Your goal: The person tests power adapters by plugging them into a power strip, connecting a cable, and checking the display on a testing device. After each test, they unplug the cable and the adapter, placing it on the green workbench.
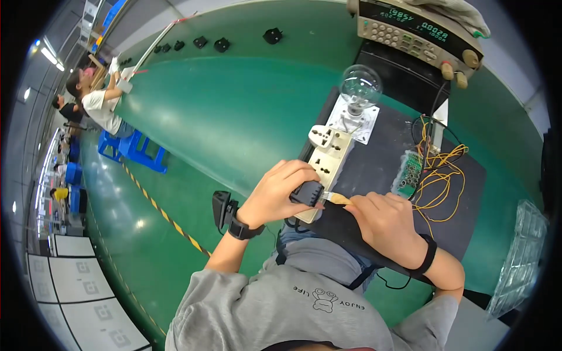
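My left hand (pixel 278 193) is wrapped around a black block-shaped power adapter (pixel 307 193), just over the near end of a cream power strip (pixel 329 158). In my right hand (pixel 383 221) is a connector with a tan wrapped body (pixel 338 199), pinched between thumb and fingers. The connector's pale tip meets the adapter's right side; how far in it sits, I cannot tell. A white plug (pixel 320 136) sits in the far part of the strip. Beyond that, a clear glass bulb (pixel 360 88) stands on a white square base (pixel 366 120).
Right of my hands, a green circuit board (pixel 410 174) and tangled yellow wires (pixel 449 167) lie on a black mat (pixel 374 169). A bench power instrument (pixel 404 38) stands behind. Several black adapters (pixel 221 44) line the far bench. Clear plastic trays (pixel 518 257) are far right; a seated person (pixel 102 105) works left.
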Available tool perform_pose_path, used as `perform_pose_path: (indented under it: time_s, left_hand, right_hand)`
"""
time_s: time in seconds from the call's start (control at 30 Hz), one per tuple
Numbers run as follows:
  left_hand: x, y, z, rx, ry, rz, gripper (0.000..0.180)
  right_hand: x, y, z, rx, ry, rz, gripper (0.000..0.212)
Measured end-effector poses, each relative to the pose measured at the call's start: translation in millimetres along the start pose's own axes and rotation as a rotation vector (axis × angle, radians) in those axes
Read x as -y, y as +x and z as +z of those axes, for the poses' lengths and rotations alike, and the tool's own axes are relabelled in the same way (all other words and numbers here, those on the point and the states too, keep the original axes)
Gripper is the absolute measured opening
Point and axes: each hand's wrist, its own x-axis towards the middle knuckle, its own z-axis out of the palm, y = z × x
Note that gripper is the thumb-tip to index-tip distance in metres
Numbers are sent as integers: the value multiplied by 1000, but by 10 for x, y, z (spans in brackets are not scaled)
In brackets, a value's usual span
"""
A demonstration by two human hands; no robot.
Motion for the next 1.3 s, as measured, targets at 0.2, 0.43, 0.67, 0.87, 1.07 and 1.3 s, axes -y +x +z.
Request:
perform_pose_path:
  time_s: [0.2, 0.43, 0.67, 0.87, 1.07, 1.3]
  left_hand:
    - [54, -105, 5, -3, -31, -16, 43]
    - [28, -164, 59, -4, -47, -14, 46]
    - [50, -130, 66, -32, -37, 3, 45]
    - [86, -90, 95, -33, -17, 30, 42]
    - [39, -173, 81, -70, -13, 7, 42]
    - [-32, -131, 56, -76, -48, -7, 38]
  right_hand:
    - [97, -29, 57, 33, 58, -5, 11]
    - [119, -108, 115, 13, 111, 22, 10]
    - [200, -25, 200, -20, 79, -16, 14]
    - [138, -43, 219, -15, 24, -31, 17]
    - [153, -53, 216, -78, 24, -87, 16]
    - [174, -65, 177, -74, -10, -122, 14]
